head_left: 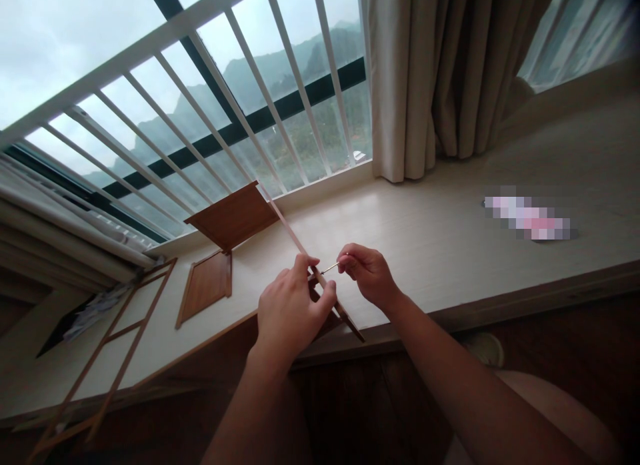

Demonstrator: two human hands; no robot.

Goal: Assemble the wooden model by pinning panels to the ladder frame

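Observation:
My left hand (293,308) is closed around a narrow wooden frame piece (290,231), thumb on one side and fingers on the other. The piece slants from the window side down to the ledge's front edge. My right hand (367,271) pinches a thin metal rod, like a hex key (330,267), between thumb and fingertips. Its far end meets the wood close to my left thumb; the exact contact is too small to make out. Below my left hand, a brown wooden panel (220,351) joins near the frame piece, partly hidden by that hand.
Two loose wooden panels (235,218) lie or lean towards the window. A ladder-like wooden frame (120,331) rests at left over the edge of the pale ledge (415,225). A blurred pink-white item (530,217) lies at right. White railings (210,71) and curtains (400,78) stand behind.

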